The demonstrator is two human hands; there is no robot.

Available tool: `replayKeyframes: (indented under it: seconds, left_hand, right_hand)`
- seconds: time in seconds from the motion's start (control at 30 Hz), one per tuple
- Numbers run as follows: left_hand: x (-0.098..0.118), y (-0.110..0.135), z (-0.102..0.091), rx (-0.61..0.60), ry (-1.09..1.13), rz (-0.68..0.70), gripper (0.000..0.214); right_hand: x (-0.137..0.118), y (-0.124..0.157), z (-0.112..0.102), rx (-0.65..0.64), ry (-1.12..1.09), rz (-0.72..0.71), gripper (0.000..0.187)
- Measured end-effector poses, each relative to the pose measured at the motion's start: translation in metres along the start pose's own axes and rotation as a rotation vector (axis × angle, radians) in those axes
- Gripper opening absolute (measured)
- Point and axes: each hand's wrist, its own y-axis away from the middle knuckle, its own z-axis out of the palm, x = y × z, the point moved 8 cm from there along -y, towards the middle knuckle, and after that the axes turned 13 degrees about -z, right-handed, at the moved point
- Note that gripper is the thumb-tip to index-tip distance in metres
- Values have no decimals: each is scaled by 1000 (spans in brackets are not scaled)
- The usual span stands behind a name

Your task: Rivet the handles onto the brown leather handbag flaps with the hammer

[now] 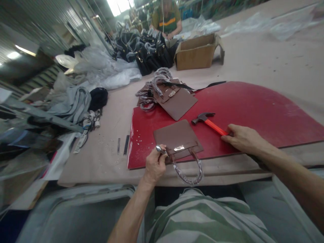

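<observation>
In my right hand [239, 137] is the end of the orange handle of a claw hammer [215, 127], whose dark head lies over the red board [243, 111]. My left hand [155, 164] is closed around a metal punch [159, 148], its shiny rounded top showing above the fingers. That hand is at the left edge of a brown bag panel [174, 135]. The panel lies flat on the board, with a metal clasp [179, 148] and a plastic-wrapped handle [191, 180] hanging toward me. The punch's lower tip is hidden by my fingers.
More brown bag panels [177, 104] with wrapped handles are piled behind. Two thin dark tools [126, 145] lie left of the board. Farther back are a cardboard box [194, 54], several black bags [149, 55] and plastic wrapping [106, 74]. A person [168, 22] is across the table.
</observation>
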Motion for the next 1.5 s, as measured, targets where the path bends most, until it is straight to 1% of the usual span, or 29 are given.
replayKeyframes:
  seconds: [0.07, 0.1, 0.2, 0.23, 0.27, 0.3, 0.37, 0.43, 0.47, 0.53, 0.6, 0.63, 0.67, 0.73, 0.8, 0.87, 0.93, 1.07, 1.2, 1.33, 1.5]
  left_hand:
    - [0, 0, 0, 1, 15, -4, 15]
    - [-1, 0, -1, 3, 25, -5, 15]
    - [-1, 2, -2, 10, 44, -6, 15]
    - [-2, 2, -2, 8, 44, -11, 15]
    - [-2, 3, -2, 9, 44, -16, 15]
    - [-2, 3, -2, 11, 46, -24, 15]
    - [-2, 2, -2, 19, 53, -33, 15]
    - [-1, 2, -1, 22, 61, -35, 15]
    - [-1, 1, -1, 20, 64, -35, 15]
    - [-1, 1, 0, 12, 71, -39, 15]
    - [-2, 1, -1, 17, 89, -46, 17]
    - [-1, 1, -2, 22, 98, -50, 17]
    - [-1, 1, -2, 24, 102, -56, 18]
    - [-1, 1, -2, 20, 92, -72, 20]
    - [-1, 2, -1, 15, 81, -77, 21]
    - [-1, 3, -2, 29, 81, -60, 19]
    - [-2, 5, -4, 50, 85, -42, 17]
    - [-7, 8, -6, 81, 86, -21, 13]
    - [-10, 8, -6, 74, 85, -23, 11]
    - [-7, 9, -5, 71, 105, 22, 11]
    - [-9, 10, -5, 63, 122, 35, 13]
  right_hand:
    - [-1, 2, 3, -49, -268, 41, 18]
    - [-4, 4, 7, -75, -451, 65, 18]
    - [-14, 12, 29, -163, -1014, 202, 12]
    - [-17, 14, 36, -184, -1141, 250, 10]
    - [-20, 15, 43, -195, -1218, 293, 10]
    - [-21, 17, 48, -191, -1242, 327, 11]
    - [-23, 18, 49, -124, -1172, 343, 16]
    - [-30, 20, 36, -20, -992, 266, 25]
    - [-37, 22, 23, 38, -879, 190, 30]
    - [-60, 26, -8, 160, -644, -15, 37]
    - [-90, 33, -39, 274, -436, -244, 36]
    - [-106, 36, -50, 309, -354, -355, 34]
    - [-121, 39, -59, 320, -286, -460, 32]
    - [-147, 42, -66, 285, -184, -619, 29]
    - [-164, 42, -66, 227, -113, -683, 27]
    - [-171, 39, -66, 195, -85, -658, 26]
    - [-171, 37, -68, 202, -103, -593, 27]
    - [-161, 36, -65, 224, -198, -495, 29]
    - [-136, 34, -46, 201, -300, -417, 32]
    - [-111, 32, -23, 143, -394, -312, 35]
    - [-96, 30, -9, 99, -429, -232, 38]
